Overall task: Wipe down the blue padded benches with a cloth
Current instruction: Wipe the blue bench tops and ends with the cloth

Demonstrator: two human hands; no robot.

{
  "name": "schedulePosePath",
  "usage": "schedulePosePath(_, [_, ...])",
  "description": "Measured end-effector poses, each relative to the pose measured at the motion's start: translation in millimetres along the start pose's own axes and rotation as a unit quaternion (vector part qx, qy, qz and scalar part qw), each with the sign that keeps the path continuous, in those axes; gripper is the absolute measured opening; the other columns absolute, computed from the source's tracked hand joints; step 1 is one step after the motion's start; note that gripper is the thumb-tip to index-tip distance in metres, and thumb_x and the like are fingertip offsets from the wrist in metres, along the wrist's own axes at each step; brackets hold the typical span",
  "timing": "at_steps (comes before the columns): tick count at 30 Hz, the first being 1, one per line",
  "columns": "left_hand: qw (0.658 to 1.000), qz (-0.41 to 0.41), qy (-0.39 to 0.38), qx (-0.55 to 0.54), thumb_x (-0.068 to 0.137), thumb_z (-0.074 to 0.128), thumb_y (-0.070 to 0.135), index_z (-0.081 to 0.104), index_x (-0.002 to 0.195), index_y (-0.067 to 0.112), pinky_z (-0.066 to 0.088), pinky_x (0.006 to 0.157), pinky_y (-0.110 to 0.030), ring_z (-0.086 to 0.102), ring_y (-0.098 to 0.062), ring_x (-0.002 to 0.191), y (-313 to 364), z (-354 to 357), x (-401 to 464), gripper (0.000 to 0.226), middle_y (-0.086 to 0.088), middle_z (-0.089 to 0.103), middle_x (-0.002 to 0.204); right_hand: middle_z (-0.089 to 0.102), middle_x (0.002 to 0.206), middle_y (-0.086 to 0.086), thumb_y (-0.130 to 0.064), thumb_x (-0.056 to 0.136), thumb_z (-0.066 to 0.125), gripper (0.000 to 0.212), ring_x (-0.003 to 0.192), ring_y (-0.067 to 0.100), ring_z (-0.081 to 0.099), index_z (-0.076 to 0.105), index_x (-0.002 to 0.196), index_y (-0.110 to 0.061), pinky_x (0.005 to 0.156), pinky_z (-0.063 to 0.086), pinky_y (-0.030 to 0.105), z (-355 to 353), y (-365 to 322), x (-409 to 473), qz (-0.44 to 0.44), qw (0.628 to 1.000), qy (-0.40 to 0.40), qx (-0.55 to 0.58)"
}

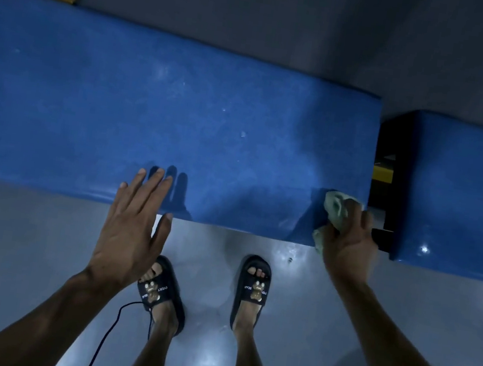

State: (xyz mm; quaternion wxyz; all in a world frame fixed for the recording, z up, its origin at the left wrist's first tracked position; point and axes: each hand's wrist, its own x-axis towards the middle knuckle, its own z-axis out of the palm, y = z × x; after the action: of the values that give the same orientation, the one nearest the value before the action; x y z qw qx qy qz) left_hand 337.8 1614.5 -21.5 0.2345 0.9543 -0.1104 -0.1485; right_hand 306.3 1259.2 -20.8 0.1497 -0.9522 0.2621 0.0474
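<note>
Head view, looking down: a long blue bench (166,111) fills the middle. At four o'clock, the right hand (349,240) grips a crumpled pale green cloth (334,213) at the bench's near right corner. At seven o'clock, the left hand (133,224) hovers flat, fingers spread, over the near edge. A second bench (463,193) sits at three o'clock.

I see a long blue padded bench (181,119) on a grey floor (13,229), a second bench (463,193) just beside its right end, a pale cloth (336,213) at the first bench's near right corner.
</note>
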Motion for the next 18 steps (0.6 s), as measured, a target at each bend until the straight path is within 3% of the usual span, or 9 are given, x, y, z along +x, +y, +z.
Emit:
schedulePosePath(5, [1.000, 0.001, 0.022, 0.000, 0.096, 0.043, 0.025, 0.029, 0.154, 0.015, 0.013, 0.123, -0.049, 0.012, -0.021, 0.153, -22.8, -8.8, -7.8, 0.061, 0.000, 0.024, 0.163, 0.048, 0.136, 0.004, -0.030, 0.077, 0.061, 0.057, 0.100, 0.030, 0.064, 0.051, 0.133, -0.026, 0.072, 0.056, 0.037, 71.6, -122.3, -55.7, -0.053, 0.990, -0.007, 0.133])
schedulePosePath(8, [1.000, 0.002, 0.017, 0.010, 0.096, 0.042, 0.026, 0.027, 0.155, 0.016, 0.014, 0.123, -0.051, 0.011, -0.021, 0.153, -35.9, -15.4, -7.7, 0.062, 0.000, 0.023, 0.163, 0.048, 0.130, 0.007, -0.031, 0.088, 0.064, 0.049, 0.083, 0.028, 0.067, 0.042, 0.131, -0.025, 0.063, 0.058, 0.034, 95.1, -190.5, -82.5, -0.161, 0.978, -0.072, 0.110])
schedulePosePath(12, [1.000, 0.003, 0.015, 0.004, 0.097, 0.041, 0.027, 0.025, 0.156, 0.017, 0.013, 0.123, -0.051, 0.009, -0.020, 0.154, -46.6, -25.6, -5.0, 0.062, 0.001, 0.023, 0.164, 0.049, 0.121, 0.005, -0.030, 0.083, 0.067, 0.052, 0.077, 0.027, 0.066, 0.043, 0.129, -0.028, 0.056, 0.054, 0.033, 77.1, -171.5, -65.0, -0.257, 0.957, -0.129, 0.036])
schedulePosePath(14, [1.000, -0.003, 0.015, 0.001, 0.098, 0.040, 0.028, 0.025, 0.156, 0.017, 0.012, 0.123, -0.051, 0.008, -0.019, 0.154, -50.4, -29.5, -3.8, 0.062, 0.001, 0.022, 0.164, 0.049, 0.123, 0.006, -0.031, 0.079, 0.065, 0.055, 0.078, 0.033, 0.066, 0.044, 0.129, -0.029, 0.056, 0.053, 0.037, 55.3, -123.5, -47.4, -0.223, 0.968, -0.112, -0.016])
schedulePosePath(18, [1.000, -0.006, 0.017, 0.003, 0.098, 0.040, 0.029, 0.024, 0.156, 0.017, 0.012, 0.124, -0.051, 0.009, -0.019, 0.154, -60.5, -32.2, -3.4, 0.062, 0.000, 0.023, 0.164, 0.044, 0.118, 0.014, -0.029, 0.088, 0.051, 0.039, 0.080, 0.043, 0.060, 0.036, 0.124, -0.022, 0.065, 0.055, 0.049, 18.2, -47.5, -27.1, -0.018, 0.999, -0.037, 0.004])
